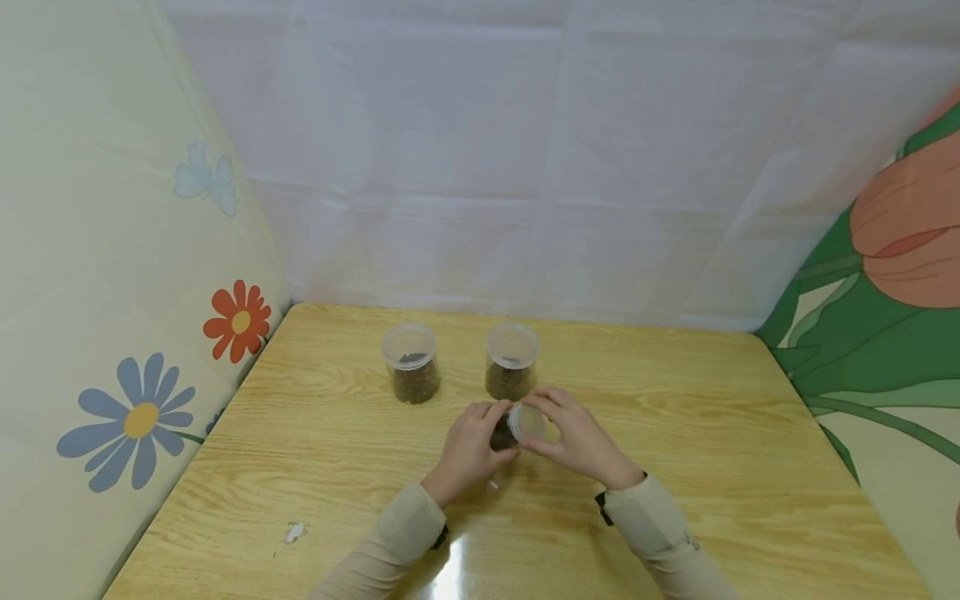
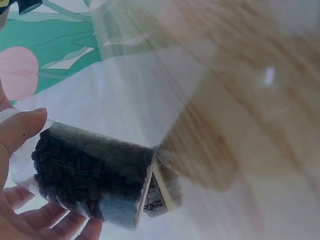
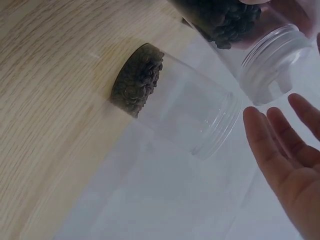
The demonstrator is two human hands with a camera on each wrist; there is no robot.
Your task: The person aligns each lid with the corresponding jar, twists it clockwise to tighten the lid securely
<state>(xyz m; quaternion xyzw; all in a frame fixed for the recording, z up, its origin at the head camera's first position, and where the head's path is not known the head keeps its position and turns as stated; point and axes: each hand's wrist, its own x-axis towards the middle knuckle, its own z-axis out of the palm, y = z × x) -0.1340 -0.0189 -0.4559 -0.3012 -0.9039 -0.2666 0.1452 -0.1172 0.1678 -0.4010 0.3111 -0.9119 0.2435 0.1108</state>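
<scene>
A clear jar point(image 2: 95, 175) of dark beans or seeds is tipped on its side above the table, its capped end toward the right. My left hand point(image 1: 470, 447) grips it round the body, thumb on one side and fingers on the other. At the jar's clear lid point(image 1: 529, 423) is my right hand point(image 1: 581, 437), thumb and fingertips set about the rim. In the right wrist view the fingers point(image 3: 257, 130) lie along the lid's edge. Just behind the hands stands a second jar point(image 1: 512, 371), upright and partly filled with similar dark contents.
A third upright jar point(image 1: 412, 375) of dark contents stands to the left. All this is on a wood-grain table point(image 1: 315, 433) with a pale worn spot point(image 1: 296, 532). A white sheet point(image 1: 450, 167) hangs behind, with flower-printed cloths on both sides.
</scene>
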